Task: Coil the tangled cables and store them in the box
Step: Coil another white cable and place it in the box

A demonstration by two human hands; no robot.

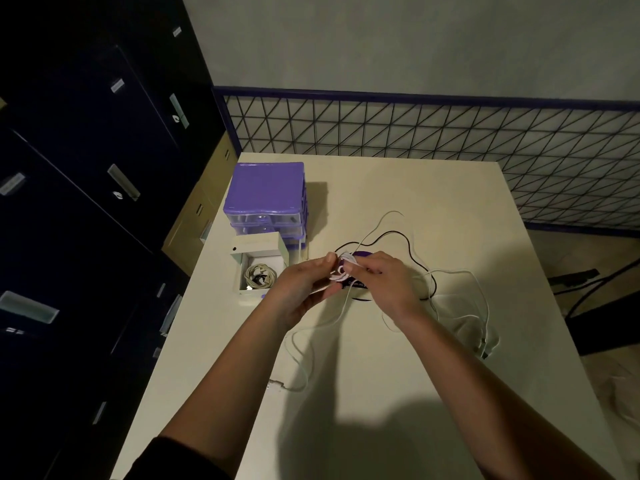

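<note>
My left hand point(304, 282) and my right hand point(384, 278) meet over the middle of the table, both pinching a small coil of white cable point(341, 271). The loose rest of that white cable point(298, 355) trails down toward me and ends in a plug near the front. A black cable point(408, 244) loops on the table behind my hands, tangled with another white cable point(481, 299) to the right. A small white open box point(256, 271) at the left holds one coiled cable point(258, 274).
A purple drawer unit point(265, 199) stands behind the white box at the table's left edge. A dark purple object point(360, 254) lies partly hidden under my hands. Dark cabinets fill the left side, and a wire-grid fence runs behind the cream table point(381, 393).
</note>
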